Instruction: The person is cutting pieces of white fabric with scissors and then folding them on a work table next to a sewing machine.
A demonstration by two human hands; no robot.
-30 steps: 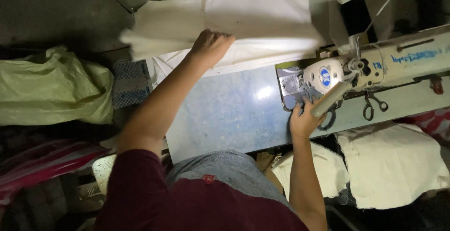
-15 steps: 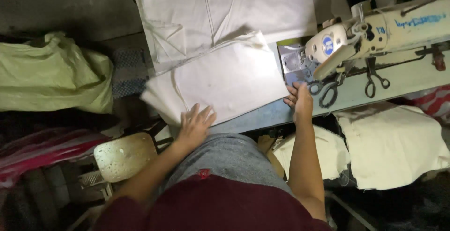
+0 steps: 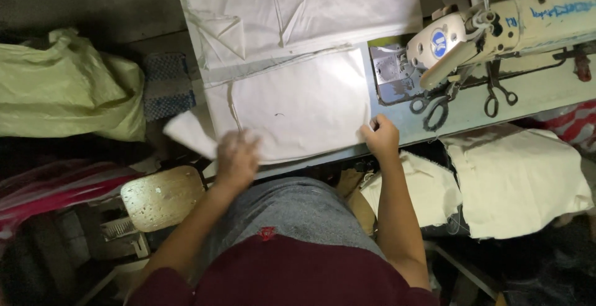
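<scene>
Head view, items on my table (image 3: 472, 117): one flat white rectangular cloth piece (image 3: 292, 104), lying before a cream sewing machine (image 3: 496, 27). My left hand (image 3: 236, 157) rests flat, blurred, on the cloth's near left edge; my right hand (image 3: 380, 137) pinches its near right corner. Black-handled scissors (image 3: 434, 104) lie just right. Pale green sack (image 3: 68, 89) well left; wooden stool (image 3: 162, 197) below.

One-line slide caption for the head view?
Both hands, left hand and right hand, flatten white fabric beside sewing machine.
</scene>
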